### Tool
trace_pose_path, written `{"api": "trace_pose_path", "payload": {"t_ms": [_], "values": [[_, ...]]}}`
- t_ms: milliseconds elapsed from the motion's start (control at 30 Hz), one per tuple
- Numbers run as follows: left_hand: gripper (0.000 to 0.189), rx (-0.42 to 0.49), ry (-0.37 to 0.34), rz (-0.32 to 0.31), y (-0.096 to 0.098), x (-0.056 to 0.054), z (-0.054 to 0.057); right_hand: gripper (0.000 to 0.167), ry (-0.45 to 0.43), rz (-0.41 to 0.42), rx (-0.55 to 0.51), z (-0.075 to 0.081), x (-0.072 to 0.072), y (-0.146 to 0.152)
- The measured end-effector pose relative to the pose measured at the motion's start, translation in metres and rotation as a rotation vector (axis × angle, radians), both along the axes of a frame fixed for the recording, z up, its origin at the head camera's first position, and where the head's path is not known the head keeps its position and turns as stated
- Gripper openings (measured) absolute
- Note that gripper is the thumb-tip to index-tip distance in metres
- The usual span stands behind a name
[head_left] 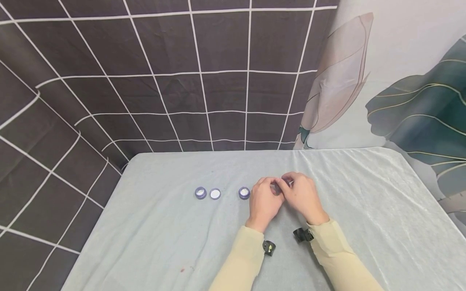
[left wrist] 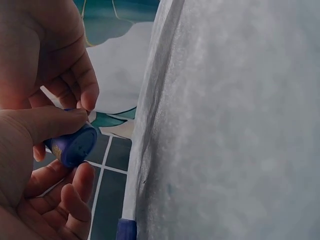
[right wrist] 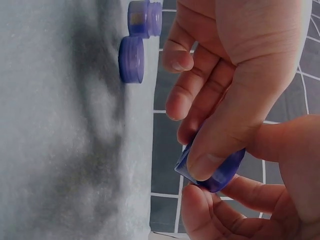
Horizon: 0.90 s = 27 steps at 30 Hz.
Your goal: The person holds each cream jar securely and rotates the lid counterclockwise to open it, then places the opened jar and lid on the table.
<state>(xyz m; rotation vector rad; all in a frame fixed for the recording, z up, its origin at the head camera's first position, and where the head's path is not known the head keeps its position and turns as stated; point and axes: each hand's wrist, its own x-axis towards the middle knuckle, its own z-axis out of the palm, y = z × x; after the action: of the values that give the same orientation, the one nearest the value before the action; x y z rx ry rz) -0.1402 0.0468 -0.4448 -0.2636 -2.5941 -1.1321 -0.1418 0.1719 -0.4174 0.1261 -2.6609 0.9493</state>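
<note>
My left hand [head_left: 263, 200] and right hand [head_left: 303, 195] both pinch the small purple jar [left wrist: 80, 146], held just above the cloth [head_left: 156, 234]. Steadying it with one hand while turning gently with the other should, I judge, keep it level and prevent slips.

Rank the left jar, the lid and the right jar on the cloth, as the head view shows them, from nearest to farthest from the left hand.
1. Right jar: just left of the left hand.
2. Lid: farther left, between the jars.
3. Left jar: leftmost, beside the lid.
</note>
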Motion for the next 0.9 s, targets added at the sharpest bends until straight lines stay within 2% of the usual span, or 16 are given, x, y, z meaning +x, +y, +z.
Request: {"api": "trace_pose_path", "payload": {"t_ms": [400,900], "values": [[0.031,0.006,-0.012,0.023,0.0007,-0.0006,-0.0002,0.023,0.007,0.014,0.013,0.0009,-0.0008,-0.001],[0.023,0.017,0.008,0.001,-0.0044,-0.003,0.0017,0.02,-0.004,0.033,0.026,0.0018,0.0002,-0.0022]]}}
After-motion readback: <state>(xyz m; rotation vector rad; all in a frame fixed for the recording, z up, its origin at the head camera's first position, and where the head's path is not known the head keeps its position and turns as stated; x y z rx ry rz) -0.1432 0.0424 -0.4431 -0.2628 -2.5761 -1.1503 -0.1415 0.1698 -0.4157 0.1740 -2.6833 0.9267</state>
